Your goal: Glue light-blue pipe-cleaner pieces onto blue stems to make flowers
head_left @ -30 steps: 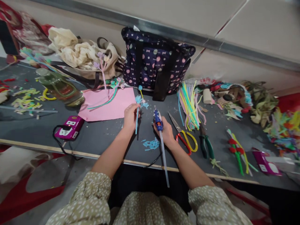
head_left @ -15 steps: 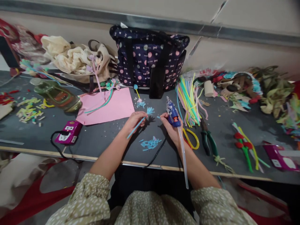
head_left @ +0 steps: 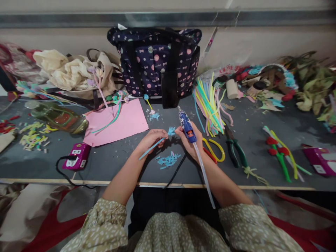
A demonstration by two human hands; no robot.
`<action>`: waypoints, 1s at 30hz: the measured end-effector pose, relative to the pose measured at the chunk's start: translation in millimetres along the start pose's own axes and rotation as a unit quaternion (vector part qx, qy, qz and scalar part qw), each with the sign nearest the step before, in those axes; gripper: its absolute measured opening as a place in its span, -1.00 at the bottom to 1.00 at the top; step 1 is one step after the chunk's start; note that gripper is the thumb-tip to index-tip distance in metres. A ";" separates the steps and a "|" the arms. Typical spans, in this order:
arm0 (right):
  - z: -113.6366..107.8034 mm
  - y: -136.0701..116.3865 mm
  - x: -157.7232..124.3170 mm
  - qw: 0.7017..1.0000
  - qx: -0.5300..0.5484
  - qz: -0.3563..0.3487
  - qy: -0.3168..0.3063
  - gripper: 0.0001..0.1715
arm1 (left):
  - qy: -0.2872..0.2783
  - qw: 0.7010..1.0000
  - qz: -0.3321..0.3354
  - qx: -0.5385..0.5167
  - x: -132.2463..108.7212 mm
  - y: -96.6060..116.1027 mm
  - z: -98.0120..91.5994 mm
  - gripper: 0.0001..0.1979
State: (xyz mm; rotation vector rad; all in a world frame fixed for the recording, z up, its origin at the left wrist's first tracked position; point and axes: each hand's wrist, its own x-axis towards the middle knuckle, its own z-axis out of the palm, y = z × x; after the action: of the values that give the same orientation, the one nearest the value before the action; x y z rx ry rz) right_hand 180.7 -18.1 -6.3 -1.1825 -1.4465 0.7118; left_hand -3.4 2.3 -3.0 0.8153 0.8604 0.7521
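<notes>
My left hand (head_left: 150, 140) pinches a blue pipe-cleaner stem (head_left: 147, 152), which slants down toward me. At its upper end a tuft of short blue pieces (head_left: 171, 131) stands out past the fingertips. In my right hand (head_left: 194, 145) lies a blue glue gun (head_left: 186, 125), nozzle pointing up and away, with a long clear glue stick (head_left: 205, 176) out of its back. The thumb and forefinger of that hand touch the right side of the tuft; any small piece between them is hidden. Below both hands is a pile of cut blue pieces (head_left: 169, 160).
Scissors with yellow handles (head_left: 217, 150) and green-handled pliers (head_left: 237, 154) lie right of my hand, near a pipe-cleaner bundle (head_left: 211, 108). To the left are a pink sheet (head_left: 126, 122), a purple power adapter (head_left: 77, 155) and a bottle (head_left: 59, 117). A dotted bag (head_left: 154, 63) stands behind.
My right hand has moved left with the glue gun, and its fingertips have come from apart to touching the blue tuft. The camera view has shifted slightly.
</notes>
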 end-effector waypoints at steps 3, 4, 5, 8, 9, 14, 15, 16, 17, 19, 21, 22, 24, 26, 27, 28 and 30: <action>-1.3 -2.9 -1.5 0.999 -0.043 -0.016 -0.017 -0.83 | -0.002 1.000 -0.005 0.007 -0.6 0.0 1.3 -0.88; -1.6 -4.1 -1.9 0.998 -0.052 -0.020 -0.019 -0.83 | -0.002 1.000 -0.005 0.009 -0.6 -0.4 1.3 -0.88; -1.7 -5.1 -2.2 0.998 -0.059 -0.021 -0.018 -0.83 | -0.003 1.000 -0.004 0.011 -0.5 -0.8 1.1 -0.88; -2.1 -5.8 -2.8 0.997 -0.073 -0.021 -0.020 -0.83 | -0.009 1.000 0.004 0.014 0.0 -2.5 -0.3 -0.87; -2.5 -5.1 -3.0 0.997 -0.077 -0.021 -0.022 -0.84 | -0.011 1.000 0.008 0.016 0.1 -2.9 -0.7 -0.87; -7.3 2.3 -3.7 0.992 -0.101 -0.055 -0.043 -0.93 | -0.014 0.999 0.014 0.029 0.0 -3.3 -1.8 -0.89; -8.1 3.9 -3.7 0.991 -0.105 -0.063 -0.048 -0.93 | -0.015 0.999 0.016 0.030 -0.1 -3.3 -1.8 -0.89; -8.7 5.4 -3.7 0.991 -0.106 -0.069 -0.051 -0.93 | -0.015 0.999 0.017 0.031 -0.1 -3.3 -1.7 -0.90; -9.0 6.8 -3.6 0.991 -0.105 -0.071 -0.052 -0.92 | -0.015 0.999 0.018 0.032 0.0 -3.4 -1.6 -0.90; -8.7 9.0 -3.6 0.991 -0.098 -0.071 -0.056 -0.89 | -0.015 0.999 0.016 0.033 0.0 -3.5 -1.3 -0.90; -7.7 10.3 -3.9 0.992 -0.087 -0.072 -0.061 -0.86 | -0.014 0.999 0.015 0.032 0.1 -3.6 -0.9 -0.90; -7.3 10.6 -4.0 0.992 -0.083 -0.072 -0.064 -0.85 | -0.013 0.999 0.014 0.032 0.1 -3.6 -0.8 -0.90; -6.5 10.7 -4.5 0.992 -0.080 -0.073 -0.066 -0.87 | -0.010 0.999 0.012 0.034 0.0 -3.5 -0.5 -0.90; -5.9 10.8 -5.0 0.992 -0.082 -0.075 -0.065 -0.89 | -0.012 0.999 0.012 0.040 -0.1 -3.6 -0.3 -0.90; -5.6 10.9 -5.1 0.992 -0.081 -0.076 -0.063 -0.90 | -0.014 0.999 0.012 0.043 -0.2 -3.6 -0.3 -0.90; -5.3 11.1 -5.3 0.992 -0.078 -0.076 -0.061 -0.90 | -0.017 0.999 0.012 0.044 -0.2 -3.6 -0.1 -0.90; -4.7 11.2 -5.5 0.993 -0.071 -0.072 -0.056 -0.91 | -0.021 0.999 0.012 0.044 -0.4 -3.4 0.4 -0.90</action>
State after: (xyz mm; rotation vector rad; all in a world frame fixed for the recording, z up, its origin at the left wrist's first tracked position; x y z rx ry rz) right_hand 187.9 -20.4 -17.3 -1.1460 -1.6821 0.5913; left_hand -2.4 0.2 -5.6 0.9180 0.8526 0.7196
